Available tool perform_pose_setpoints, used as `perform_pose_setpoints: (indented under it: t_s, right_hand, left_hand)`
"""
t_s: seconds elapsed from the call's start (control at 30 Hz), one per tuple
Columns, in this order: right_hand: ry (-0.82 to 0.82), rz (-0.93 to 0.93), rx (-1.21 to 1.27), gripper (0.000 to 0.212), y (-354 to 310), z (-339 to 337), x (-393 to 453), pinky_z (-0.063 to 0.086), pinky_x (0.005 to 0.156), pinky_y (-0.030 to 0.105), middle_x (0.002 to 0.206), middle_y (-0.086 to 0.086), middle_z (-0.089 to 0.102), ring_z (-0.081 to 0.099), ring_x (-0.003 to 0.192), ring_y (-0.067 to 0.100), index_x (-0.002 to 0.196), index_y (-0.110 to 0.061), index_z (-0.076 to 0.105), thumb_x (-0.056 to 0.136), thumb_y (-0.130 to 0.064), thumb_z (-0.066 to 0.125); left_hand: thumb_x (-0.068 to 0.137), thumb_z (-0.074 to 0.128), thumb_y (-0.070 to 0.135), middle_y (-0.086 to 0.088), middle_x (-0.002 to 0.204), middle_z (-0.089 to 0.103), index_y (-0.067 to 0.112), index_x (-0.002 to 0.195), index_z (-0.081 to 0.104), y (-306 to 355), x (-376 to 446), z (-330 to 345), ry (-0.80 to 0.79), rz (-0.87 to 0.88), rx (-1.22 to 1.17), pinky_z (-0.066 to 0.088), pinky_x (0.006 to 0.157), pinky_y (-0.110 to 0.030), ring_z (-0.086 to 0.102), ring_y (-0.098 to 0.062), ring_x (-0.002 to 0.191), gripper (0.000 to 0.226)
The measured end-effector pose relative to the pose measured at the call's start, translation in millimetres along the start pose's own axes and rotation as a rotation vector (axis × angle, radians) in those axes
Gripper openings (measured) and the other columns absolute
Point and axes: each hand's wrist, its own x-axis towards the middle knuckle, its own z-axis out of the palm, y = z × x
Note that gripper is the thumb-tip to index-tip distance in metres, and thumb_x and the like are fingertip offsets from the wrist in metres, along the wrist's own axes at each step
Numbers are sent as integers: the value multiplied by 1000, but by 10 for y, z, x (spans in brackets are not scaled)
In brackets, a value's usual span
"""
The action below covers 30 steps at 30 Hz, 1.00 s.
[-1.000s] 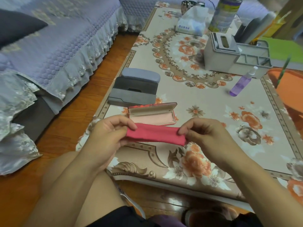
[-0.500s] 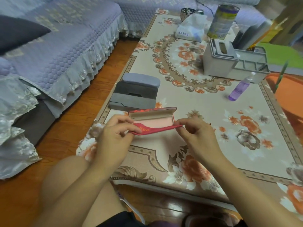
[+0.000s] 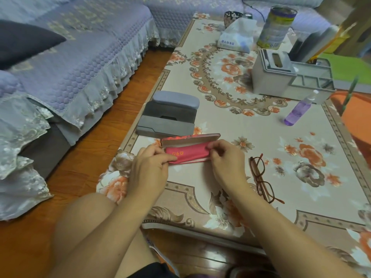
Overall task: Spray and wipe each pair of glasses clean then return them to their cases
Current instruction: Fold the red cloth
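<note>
Hands fold a cloth into an open glasses case

The left hand point(image 3: 149, 167) and right hand point(image 3: 224, 157) pinch opposite ends of a folded red cleaning cloth point(image 3: 186, 155) over the open pink hinged case point(image 3: 190, 139); red-brown framed glasses point(image 3: 261, 177) lie just right, a purple spray bottle point(image 3: 299, 111) farther off.

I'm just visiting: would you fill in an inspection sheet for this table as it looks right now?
Surface: floral tablecloth over a low table.
Job's things: red cloth over the open pink case; red-framed glasses lying folded to the right; purple spray bottle; three grey cases stacked.
Clutter: tissue pack, tin can, grey organiser.
Hands: left hand and right hand each pinch a cloth end.
Cables: dark cord near the sofa, blurred.
Surroundings: lilac sofa, wooden floor.
</note>
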Motion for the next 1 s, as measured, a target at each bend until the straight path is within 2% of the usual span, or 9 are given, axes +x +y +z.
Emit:
perform_pose_setpoints:
  t_s: [0.1, 0.23, 0.37, 0.5, 0.6, 0.73, 0.8, 0.9, 1.0]
  right_hand:
    - [7, -78, -146, 29, -6, 65, 32, 50, 81, 33, 93, -1, 75, 64, 89, 21, 96, -16, 77, 86, -1, 54]
    - [15, -151, -322, 27, 38, 133, 6, 39, 72, 35, 89, 7, 62, 50, 88, 30, 96, -12, 74, 85, -3, 51]
    - [66, -109, -359, 22, 50, 145, -34, 42, 68, 38, 86, 4, 46, 46, 83, 26, 93, -9, 71, 89, -7, 49]
    - [71, -6, -288, 20, -34, 62, -35, 32, 67, 33, 93, 2, 52, 51, 83, 24, 106, -12, 66, 95, -13, 50]
    - [127, -55, -207, 14, -129, -157, -310, 27, 66, 22, 96, -3, 57, 45, 81, 9, 107, -16, 64, 97, -19, 55]
    - [225, 0, -101, 10, -42, -644, -999, 40, 70, 8, 88, -15, 61, 56, 81, -1, 100, -23, 64, 93, -16, 59]
    - [284, 99, -106, 14, 210, -886, -1227, 47, 70, 18, 87, -16, 59, 58, 82, 0, 97, -27, 60, 92, -14, 62]
    - [233, 218, -295, 28, 613, -1132, -1351, 52, 77, 43, 96, -14, 53, 55, 88, 13, 113, -29, 57, 89, -25, 72]
    - [78, 239, -404, 68, 741, -1187, -1319, 44, 93, 33, 112, -6, 52, 48, 107, 16, 139, -19, 51, 81, -43, 78]
  left_hand:
    - [90, 68, 8, 6, 97, 48, 27, 103, 80, -11, 5, 32, -16, -44, 29, 51, 81, -38, 47, -16, 97, 26]
    - [94, 61, 14, 8, 101, 43, 31, 110, 77, 31, -4, 23, -51, -98, 65, 46, 88, -37, 41, -13, 99, 29]
    - [92, 59, 21, 3, 103, 45, 25, 116, 76, 66, -24, 14, -33, -86, 164, 48, 86, -40, 45, -17, 98, 29]
    - [94, 62, 25, 0, 104, 48, 18, 118, 72, 125, -75, 62, -16, -74, 224, 50, 82, -43, 48, -20, 97, 27]
    - [94, 62, 23, 1, 107, 48, 20, 115, 72, 129, -93, 112, -17, -113, 137, 54, 82, -45, 52, -21, 99, 23]
    - [95, 63, 19, 6, 107, 44, 21, 111, 69, 163, -50, 95, 4, -201, 30, 57, 78, -42, 51, -16, 98, 17]
    - [95, 64, 18, 4, 107, 48, 21, 110, 69, 276, -88, 61, 5, -149, 30, 57, 78, -42, 53, -18, 99, 17]
    - [96, 62, 20, 9, 95, 66, 24, 105, 73, 645, -208, 39, -152, -154, -149, 57, 75, -37, 63, -12, 83, 15]
    - [99, 58, 17, 2, 80, 76, 21, 106, 73, 1084, -225, 163, -540, -459, -545, 63, 74, -41, 72, -16, 70, 16]
